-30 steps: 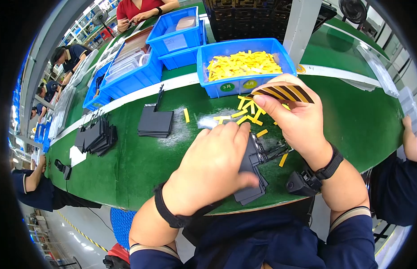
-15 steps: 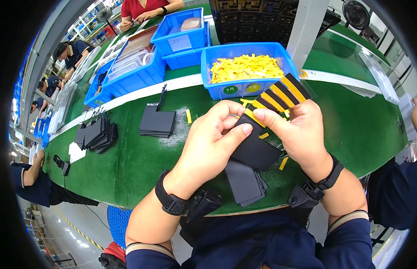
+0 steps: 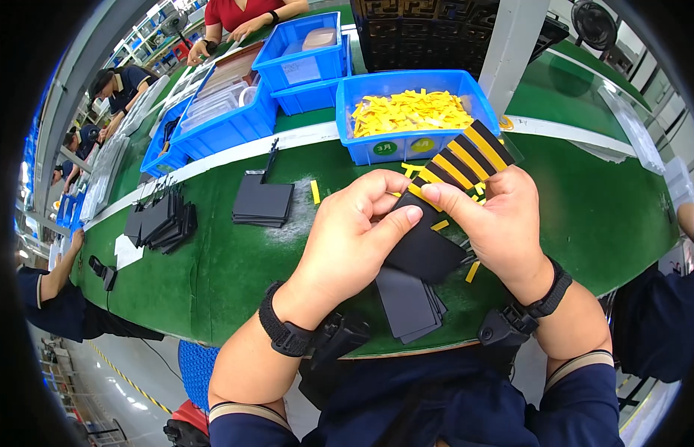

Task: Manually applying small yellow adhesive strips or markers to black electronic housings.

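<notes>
Over the front of the green table, my left hand pinches a flat black rectangular piece between thumb and curled fingers. A yellow strip lies along that piece's upper edge. My right hand grips a black card striped with yellow strips, slanting up to the right, and its thumb presses on or right beside the yellow strip. Both thumbs are close together at the edge; the lower fingers of my right hand are partly hidden. Under the held piece, a stack of black pieces lies near the table's front edge.
A blue bin full of yellow strips stands just beyond my hands. Loose yellow strips lie nearby. To the left are stacked black pieces and a messier pile. Blue bins and a metal post stand behind.
My hands and what they hold have barely moved. The person in red at the back has shifted one hand to the left.
</notes>
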`<state>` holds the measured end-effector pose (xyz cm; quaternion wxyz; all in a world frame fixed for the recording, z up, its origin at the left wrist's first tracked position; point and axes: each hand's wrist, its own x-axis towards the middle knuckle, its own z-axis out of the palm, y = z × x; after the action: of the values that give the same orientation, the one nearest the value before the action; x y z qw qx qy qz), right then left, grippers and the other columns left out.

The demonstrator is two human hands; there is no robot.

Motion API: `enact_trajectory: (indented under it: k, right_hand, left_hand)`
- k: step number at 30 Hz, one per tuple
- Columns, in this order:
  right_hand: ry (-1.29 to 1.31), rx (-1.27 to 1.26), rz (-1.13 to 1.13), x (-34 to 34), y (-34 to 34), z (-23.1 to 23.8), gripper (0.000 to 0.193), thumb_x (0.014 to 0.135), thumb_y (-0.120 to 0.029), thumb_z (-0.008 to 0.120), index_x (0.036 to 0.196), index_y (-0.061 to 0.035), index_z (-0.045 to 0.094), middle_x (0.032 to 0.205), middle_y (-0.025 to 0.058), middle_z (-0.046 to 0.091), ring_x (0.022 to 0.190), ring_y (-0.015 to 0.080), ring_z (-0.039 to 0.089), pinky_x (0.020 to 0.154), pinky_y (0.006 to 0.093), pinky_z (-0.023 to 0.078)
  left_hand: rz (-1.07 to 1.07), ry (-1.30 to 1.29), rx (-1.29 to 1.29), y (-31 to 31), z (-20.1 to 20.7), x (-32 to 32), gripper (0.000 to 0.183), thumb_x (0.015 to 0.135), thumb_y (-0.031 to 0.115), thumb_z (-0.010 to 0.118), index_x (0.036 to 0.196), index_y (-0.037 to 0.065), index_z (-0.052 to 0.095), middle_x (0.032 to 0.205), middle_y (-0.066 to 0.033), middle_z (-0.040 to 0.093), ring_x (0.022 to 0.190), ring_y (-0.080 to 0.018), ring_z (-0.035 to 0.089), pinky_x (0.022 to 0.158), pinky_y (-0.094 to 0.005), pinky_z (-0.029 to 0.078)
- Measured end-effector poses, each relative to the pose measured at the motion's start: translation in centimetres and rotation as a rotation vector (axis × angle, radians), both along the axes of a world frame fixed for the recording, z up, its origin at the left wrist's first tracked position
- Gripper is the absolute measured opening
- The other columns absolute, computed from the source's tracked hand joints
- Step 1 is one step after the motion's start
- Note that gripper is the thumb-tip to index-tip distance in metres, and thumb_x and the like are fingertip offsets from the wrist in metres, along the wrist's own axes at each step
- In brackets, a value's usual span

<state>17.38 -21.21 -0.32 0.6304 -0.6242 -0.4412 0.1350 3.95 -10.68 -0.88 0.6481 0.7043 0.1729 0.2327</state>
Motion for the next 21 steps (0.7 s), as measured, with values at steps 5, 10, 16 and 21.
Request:
enact_trajectory:
  k: [5,10,16,21]
  right_hand:
    - [-0.153,0.008,-0.111,0.0,0.2,-0.7,0.021,0.068,-0.012,0.075,0.085,-0.0015,0.068,0.082,0.0111,0.065,0.075,0.0233,0.062,0.078,0.0335,0.047]
    - [-0.152,0.121,-0.053,0.0,1.0,-1.0,0.018,0.066,-0.01,0.074,0.079,-0.0007,0.066,0.079,0.0104,0.063,0.077,0.0258,0.06,0.08,0.0342,0.046]
    - [-0.246,0.065,-0.087,-0.1,1.0,-0.4,0.019,0.066,-0.009,0.074,0.079,-0.0001,0.064,0.079,0.0092,0.059,0.079,0.0257,0.057,0.078,0.0321,0.046]
    - [-0.163,0.06,-0.029,0.3,0.6,-0.2,0.022,0.065,-0.009,0.073,0.082,0.0017,0.063,0.083,0.0117,0.058,0.084,0.0275,0.056,0.08,0.0338,0.046]
  left_hand:
    - [0.022,0.021,0.042,0.1,0.1,-0.1,0.023,0.084,0.007,0.063,0.104,0.0,0.054,0.077,-0.0008,0.061,0.071,-0.0035,0.053,0.063,-0.0205,0.045]
    - [0.023,-0.018,-0.007,0.0,-0.3,0.1,0.024,0.084,0.007,0.063,0.104,-0.001,0.054,0.08,-0.0028,0.064,0.074,-0.0044,0.056,0.064,-0.0208,0.046]
    - [0.022,-0.054,0.004,-0.5,0.1,0.0,0.022,0.084,0.004,0.06,0.104,-0.003,0.053,0.09,-0.0079,0.066,0.08,-0.0063,0.059,0.068,-0.0217,0.048]
    - [0.044,-0.076,-0.01,-0.2,0.2,-0.1,0.023,0.084,0.002,0.059,0.105,-0.003,0.053,0.092,-0.0084,0.066,0.082,-0.0064,0.058,0.068,-0.0216,0.048]
